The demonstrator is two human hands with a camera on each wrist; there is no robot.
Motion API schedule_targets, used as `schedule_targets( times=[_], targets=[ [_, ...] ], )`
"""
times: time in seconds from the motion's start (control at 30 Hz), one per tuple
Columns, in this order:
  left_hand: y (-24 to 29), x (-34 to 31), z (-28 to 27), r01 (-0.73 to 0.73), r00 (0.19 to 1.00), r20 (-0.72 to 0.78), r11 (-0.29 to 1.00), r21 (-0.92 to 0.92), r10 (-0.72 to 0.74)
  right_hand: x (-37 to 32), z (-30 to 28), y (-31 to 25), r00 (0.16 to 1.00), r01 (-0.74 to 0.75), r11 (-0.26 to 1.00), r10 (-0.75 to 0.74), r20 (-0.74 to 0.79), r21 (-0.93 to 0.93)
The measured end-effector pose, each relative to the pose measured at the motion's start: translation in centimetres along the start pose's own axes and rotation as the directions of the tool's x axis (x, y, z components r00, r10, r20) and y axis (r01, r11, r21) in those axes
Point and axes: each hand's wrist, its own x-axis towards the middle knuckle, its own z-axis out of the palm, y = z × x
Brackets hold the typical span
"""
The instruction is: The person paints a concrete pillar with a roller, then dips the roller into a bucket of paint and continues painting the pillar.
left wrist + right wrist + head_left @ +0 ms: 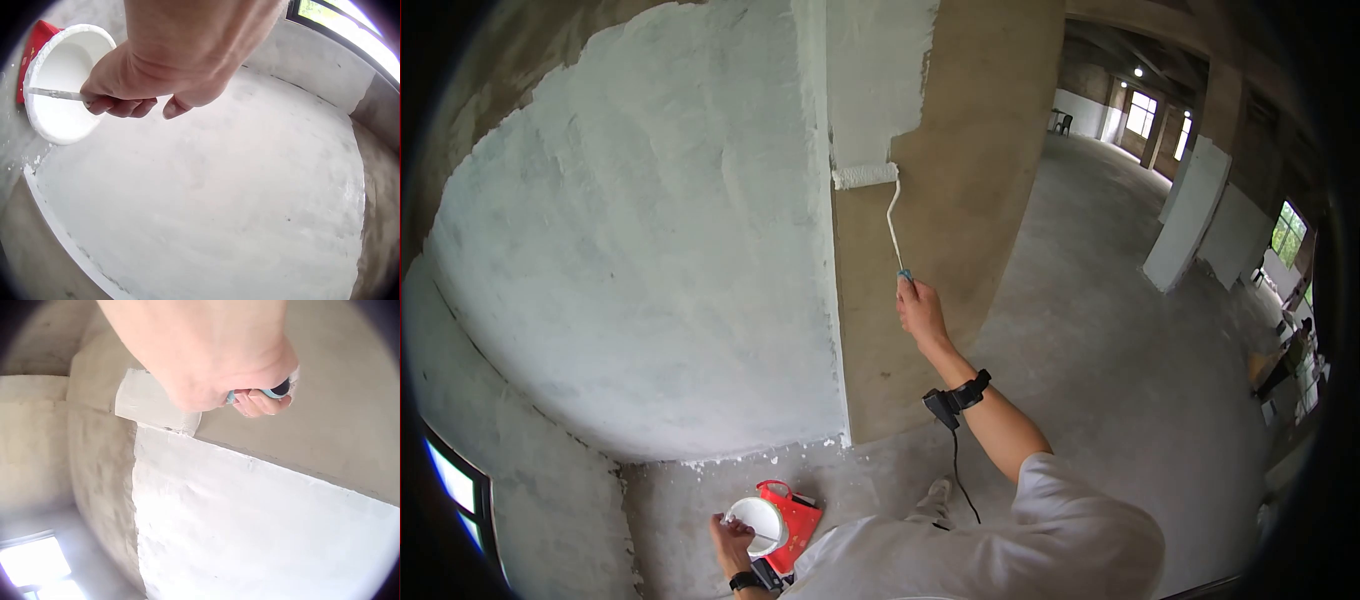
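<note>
My right hand [922, 312] grips the teal handle [905, 274] of a paint roller. Its white-coated sleeve [865, 177] lies against the brown column face, at the lower end of a freshly white strip [875, 90]. In the right wrist view that hand's fingers [262, 403] curl round the handle, and the roller head is hidden. Low at the left, my left hand [732, 540] holds the thin handle [59, 94] that crosses the mouth of a white bucket [760, 522]. White paint coats the bucket's inside and rim.
A red bag-like thing [800, 525] with a loop handle is beside the bucket. The wide wall [650, 250] at left is mostly white. White drips dot the concrete floor [700, 475] along its base. A black cable [960, 470] hangs from the right wrist. Pillars [1195, 210] stand at right.
</note>
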Motion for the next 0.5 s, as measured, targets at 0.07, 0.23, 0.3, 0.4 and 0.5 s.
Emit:
schedule_targets(
  times=[0.07,0.23,0.3,0.4,0.5],
  targets=[
    [-0.5,-0.3,0.6,-0.010,1.000,0.017,1.000,-0.028,0.011,0.0,0.5,-1.2,0.999,-0.013,0.989,0.008,0.035,0.149],
    [-1.2,-0.8,0.7,-0.002,1.000,-0.010,1.000,-0.017,0.002,3.3,0.8,-7.0,0.999,-0.002,0.988,-0.004,0.039,0.152],
    [-1.3,-1.0,0.5,0.028,1.000,0.013,0.998,-0.051,-0.027,4.0,0.7,-9.8,0.998,0.030,0.989,-0.037,0.045,0.148],
    [-1.4,-1.5,0.4,0.016,1.000,0.020,0.999,-0.040,-0.015,3.8,0.6,-10.6,0.995,0.070,0.986,-0.081,0.064,0.151],
    [-1.3,-0.8,-0.2,0.022,1.000,0.008,1.000,-0.022,-0.022,3.5,0.6,-8.3,0.995,0.068,0.993,-0.074,0.062,0.099]
  ],
)
